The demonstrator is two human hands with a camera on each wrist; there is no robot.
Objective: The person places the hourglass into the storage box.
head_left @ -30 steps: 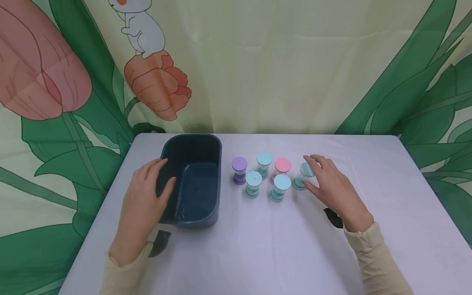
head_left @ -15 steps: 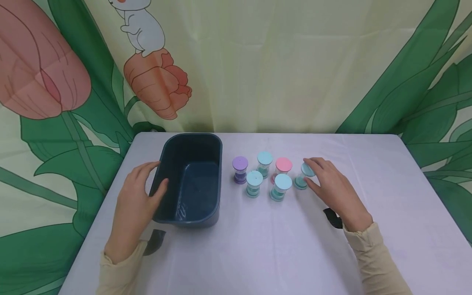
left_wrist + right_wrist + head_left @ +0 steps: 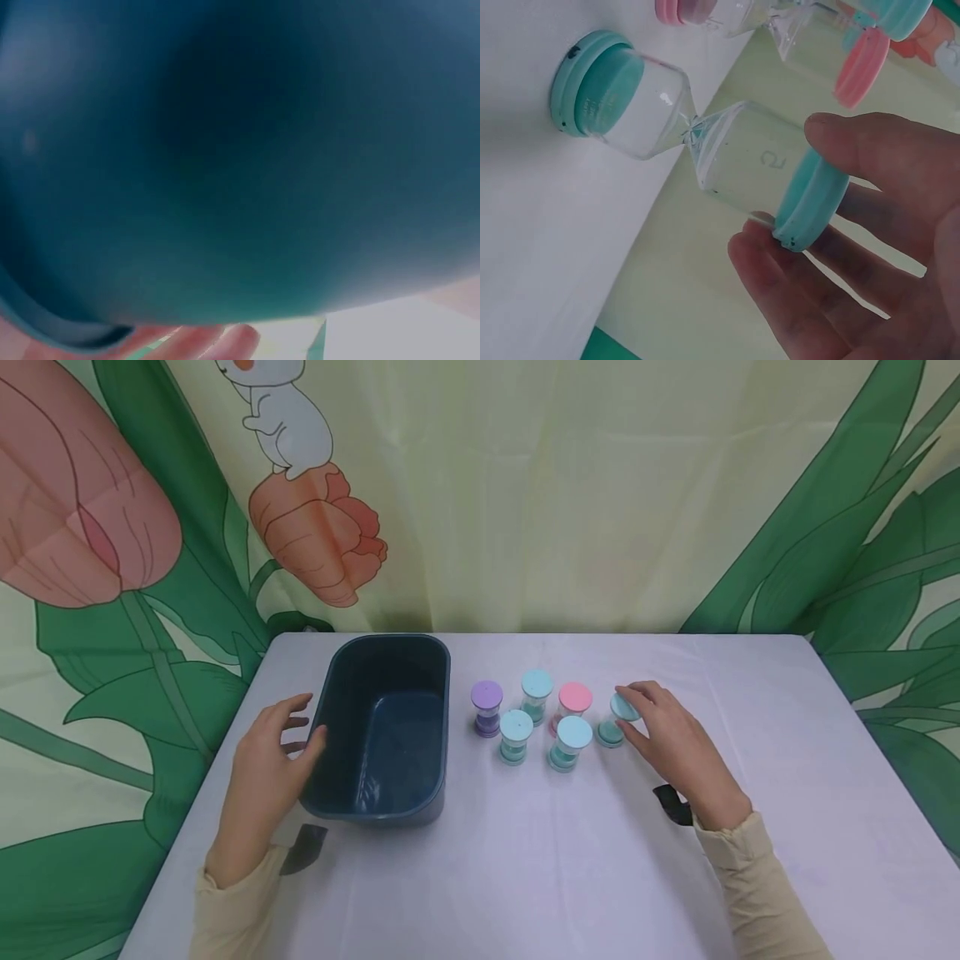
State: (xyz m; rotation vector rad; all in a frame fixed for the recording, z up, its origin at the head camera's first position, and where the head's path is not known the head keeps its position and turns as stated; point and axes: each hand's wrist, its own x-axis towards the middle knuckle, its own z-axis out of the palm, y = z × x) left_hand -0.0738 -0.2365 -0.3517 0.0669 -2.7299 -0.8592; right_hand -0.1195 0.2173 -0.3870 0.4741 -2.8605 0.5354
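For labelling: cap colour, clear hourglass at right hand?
Turquoise round end cap, best in right wrist view.

White-clothed table (image 3: pixel 525 860) with dark blue bin (image 3: pixel 390 664) and six upright hourglasses (image 3: pixel 573 732).

On the counter (image 3: pixel 525 868), six hourglasses (image 3: pixel 573 735) stand right of the tub (image 3: pixel 405 747). The right grip (image 3: pixel 682 747) is around the rightmost's top; the left grip (image 3: pixel 258 777), beside the tub's left wall, perhaps touches it.

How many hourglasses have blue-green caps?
4: the rear hourglass, left of the pink hourglass; the front-left hourglass; the front-middle hourglass; and the rightmost hourglass, with the right hand around its top.
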